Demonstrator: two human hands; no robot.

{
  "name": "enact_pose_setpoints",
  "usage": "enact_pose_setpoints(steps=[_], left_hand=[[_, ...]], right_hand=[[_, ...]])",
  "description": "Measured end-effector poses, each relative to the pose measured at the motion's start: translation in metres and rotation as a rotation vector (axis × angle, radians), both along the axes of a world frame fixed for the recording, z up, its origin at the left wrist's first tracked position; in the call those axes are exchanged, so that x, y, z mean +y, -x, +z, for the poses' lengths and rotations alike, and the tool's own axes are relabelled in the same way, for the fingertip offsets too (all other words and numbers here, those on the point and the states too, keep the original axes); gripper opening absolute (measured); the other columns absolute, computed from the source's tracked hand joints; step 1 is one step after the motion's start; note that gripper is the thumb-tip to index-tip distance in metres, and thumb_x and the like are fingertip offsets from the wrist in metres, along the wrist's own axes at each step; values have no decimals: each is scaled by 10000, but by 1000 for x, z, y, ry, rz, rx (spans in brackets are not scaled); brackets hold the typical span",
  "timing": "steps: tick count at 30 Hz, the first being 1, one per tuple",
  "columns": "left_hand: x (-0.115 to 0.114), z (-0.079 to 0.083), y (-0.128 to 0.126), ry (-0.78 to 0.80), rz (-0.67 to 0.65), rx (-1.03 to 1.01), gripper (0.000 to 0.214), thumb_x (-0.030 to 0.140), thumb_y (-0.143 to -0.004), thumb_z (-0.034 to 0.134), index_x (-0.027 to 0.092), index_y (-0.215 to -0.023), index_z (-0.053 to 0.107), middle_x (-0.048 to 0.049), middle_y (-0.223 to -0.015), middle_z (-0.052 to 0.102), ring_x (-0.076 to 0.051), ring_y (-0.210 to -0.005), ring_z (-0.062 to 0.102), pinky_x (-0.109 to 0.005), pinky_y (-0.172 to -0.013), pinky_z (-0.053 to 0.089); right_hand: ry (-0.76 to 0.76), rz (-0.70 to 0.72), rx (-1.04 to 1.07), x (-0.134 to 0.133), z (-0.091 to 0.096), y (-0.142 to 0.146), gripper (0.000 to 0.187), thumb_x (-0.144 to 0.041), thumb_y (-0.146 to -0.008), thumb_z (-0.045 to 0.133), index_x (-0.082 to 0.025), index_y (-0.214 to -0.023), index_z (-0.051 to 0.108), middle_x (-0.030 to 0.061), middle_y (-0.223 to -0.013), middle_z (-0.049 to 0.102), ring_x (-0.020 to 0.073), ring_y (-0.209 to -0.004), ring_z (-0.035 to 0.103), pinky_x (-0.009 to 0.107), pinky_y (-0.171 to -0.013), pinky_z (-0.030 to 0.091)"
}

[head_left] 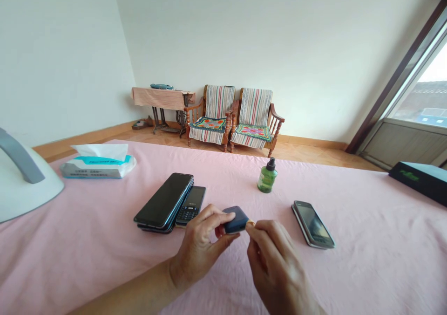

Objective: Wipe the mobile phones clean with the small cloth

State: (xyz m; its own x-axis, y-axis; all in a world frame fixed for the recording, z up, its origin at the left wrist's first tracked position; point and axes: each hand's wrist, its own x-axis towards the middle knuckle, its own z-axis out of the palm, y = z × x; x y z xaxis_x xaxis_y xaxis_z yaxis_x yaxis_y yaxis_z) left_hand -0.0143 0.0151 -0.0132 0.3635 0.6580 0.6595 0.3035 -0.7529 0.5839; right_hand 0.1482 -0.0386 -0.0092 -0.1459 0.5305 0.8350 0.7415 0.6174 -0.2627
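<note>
Dark blue gadget (235, 219) hangs just above the table (87, 249), pinched in the left hand (199, 249) fingers, while the right hand (275, 268) fingers nip its end. Both grips look slight, so a hard tug could flick it onto the keypad phone (191, 205).

Tissue pack (98, 166), green bottle (267, 179) and 2 chairs (253, 119) sit beyond.
</note>
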Motion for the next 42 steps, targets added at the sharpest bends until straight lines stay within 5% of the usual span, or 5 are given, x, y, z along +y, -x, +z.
enact_pose_setpoints(steps=[22,42], left_hand=[[3,-1,3,27,-43,-17,216,307,-881,615,170,-1047,626,-7,-765,526,-130,-664,549,-244,-619,469],[2,-1,0,5,-28,-16,217,271,-862,640,168,-1052,634,-20,-787,557,-129,-657,557,-242,-616,498]], right_hand=[[-67,27,-66,1,-4,6,251,-6,-826,500,-99,-1041,591,98,-835,597,174,-729,574,295,-617,502],[21,23,-8,1,0,5,216,-23,-847,469,-143,-989,578,70,-814,569,165,-712,556,296,-616,487]])
